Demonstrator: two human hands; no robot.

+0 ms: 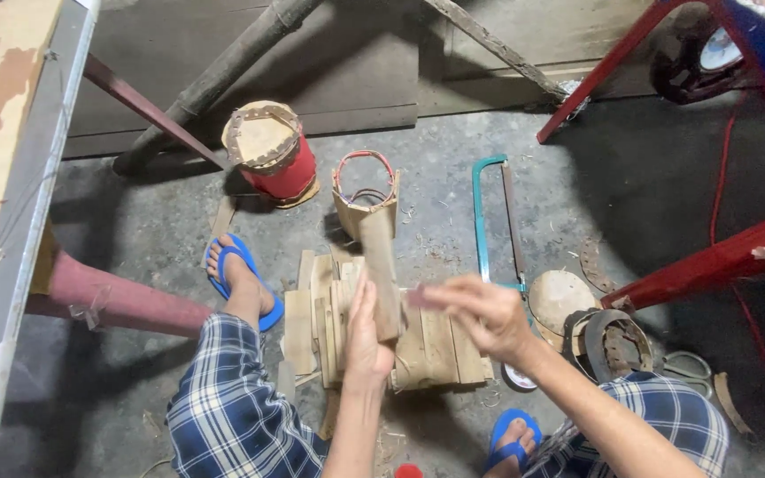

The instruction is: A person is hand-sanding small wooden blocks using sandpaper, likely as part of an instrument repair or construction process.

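The floor (pixel 630 204) is grey and dusty, with a person sitting low over it, knees apart, in blue check trousers and blue sandals. On the left stands a table (pixel 19 221) with a pale top. Red metal legs (pixel 710 265) cross the right side.

In the middle of the floor, between the 2 feet, lies a pile of flat wood pieces (pixel 427 350). Both hands are over this pile.

The wood strip (pixel 381 265) is the thing being worked. It is long and thin. Its long way runs near to far: the near end sits by the hands and the far end points away, toward a small open wood basket with a red ring (pixel 365 190). A round red drum (pixel 272 150) stands far and left of that basket.

The left hand (pixel 365 332) is the nearer one to the strip. It stands up on its edge, flat against the left side of the strip, with its fingers straight and close together, touching the wood.

The right hand (pixel 480 310) comes in from the right, just beside the strip. It is blurry. Its fingers (pixel 431 296) look pinched narrow and point left at the strip, but I cannot tell if they hold anything.

A teal hacksaw (pixel 493 221) lies on the floor to the right, with round curved wood bits (pixel 608 341) near it.
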